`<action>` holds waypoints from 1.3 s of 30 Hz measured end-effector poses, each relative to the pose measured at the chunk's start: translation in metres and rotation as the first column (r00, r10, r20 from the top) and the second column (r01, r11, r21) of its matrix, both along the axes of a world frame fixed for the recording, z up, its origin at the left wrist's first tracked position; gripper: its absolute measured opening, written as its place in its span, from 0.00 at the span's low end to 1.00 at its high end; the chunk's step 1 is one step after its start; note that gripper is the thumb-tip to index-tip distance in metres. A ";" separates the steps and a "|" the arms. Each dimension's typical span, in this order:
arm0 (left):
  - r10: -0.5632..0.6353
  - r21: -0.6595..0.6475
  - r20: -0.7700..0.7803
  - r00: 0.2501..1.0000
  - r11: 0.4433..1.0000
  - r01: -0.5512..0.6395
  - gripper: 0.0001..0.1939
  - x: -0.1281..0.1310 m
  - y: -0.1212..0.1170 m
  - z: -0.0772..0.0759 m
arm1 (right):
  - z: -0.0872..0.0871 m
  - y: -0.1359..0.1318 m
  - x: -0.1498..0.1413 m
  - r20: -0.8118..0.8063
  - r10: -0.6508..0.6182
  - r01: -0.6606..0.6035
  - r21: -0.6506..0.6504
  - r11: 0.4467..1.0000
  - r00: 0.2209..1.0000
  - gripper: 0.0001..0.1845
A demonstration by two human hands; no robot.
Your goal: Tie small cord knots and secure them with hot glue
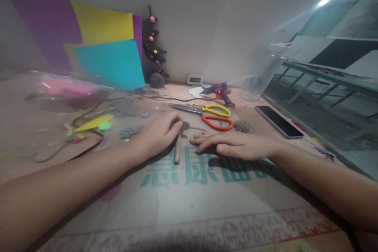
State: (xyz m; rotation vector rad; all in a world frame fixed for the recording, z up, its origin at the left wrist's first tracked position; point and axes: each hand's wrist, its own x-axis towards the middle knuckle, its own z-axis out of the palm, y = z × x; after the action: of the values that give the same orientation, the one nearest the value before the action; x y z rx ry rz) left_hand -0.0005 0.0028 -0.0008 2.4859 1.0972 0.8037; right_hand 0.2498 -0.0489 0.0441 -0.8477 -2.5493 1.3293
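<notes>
The left hand (163,132) pinches the upper end of a wooden stick (176,152) between thumb and fingers, the stick's lower end pointing toward the person over the green lettering (203,171) printed on the table covering (189,204); a small dark-green clump (186,125) sits just beside the fingertips, with a thin cord running from it to the right; the right hand (236,144) is palm down with its fingers extended and grasps nothing visible, its fingertips near the stick but apart from it; behind the hands lie scissors (217,116) with one yellow and one orange-red handle, blades pointing left; a coil of twine (243,126) is just behind the right hand, and a phone (279,122) lies farther right; beyond the scissors rests a glue gun (218,91) with a red light, near a small white digital clock (195,79).
</notes>
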 end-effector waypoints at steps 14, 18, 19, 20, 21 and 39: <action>0.042 0.024 -0.012 0.999 0.999 -0.042 0.12 0.000 0.003 -0.002 | -0.010 0.007 -0.007 0.059 -0.282 0.252 0.304 0.919 0.957 0.28; 0.086 0.006 0.004 0.996 0.996 -0.086 0.11 -0.001 0.007 -0.005 | -0.025 0.012 -0.025 0.193 -0.282 0.129 0.565 0.815 0.940 0.35; 0.095 -0.009 0.021 0.995 0.995 -0.095 0.11 -0.002 0.008 -0.006 | -0.025 0.009 -0.030 0.201 -0.254 0.098 0.568 0.817 0.946 0.37; 0.101 -0.028 0.042 0.994 0.995 -0.100 0.11 -0.002 0.009 -0.007 | -0.024 0.005 -0.034 0.191 -0.199 0.067 0.541 0.839 0.961 0.39; 0.103 -0.048 0.063 0.993 0.994 -0.100 0.10 -0.002 0.011 -0.008 | -0.021 0.000 -0.037 0.166 -0.107 0.015 0.477 0.879 0.980 0.38; 0.081 -0.116 0.101 0.992 0.991 -0.069 0.11 -0.003 0.010 -0.006 | 0.010 -0.020 0.000 -0.126 0.067 -0.102 -0.295 0.950 0.990 0.35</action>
State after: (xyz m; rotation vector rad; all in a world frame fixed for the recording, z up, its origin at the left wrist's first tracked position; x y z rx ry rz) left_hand -0.0039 0.0127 -0.0072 2.2947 1.1716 0.8602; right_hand 0.2494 -0.0693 0.0542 -0.6889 -2.3548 1.7705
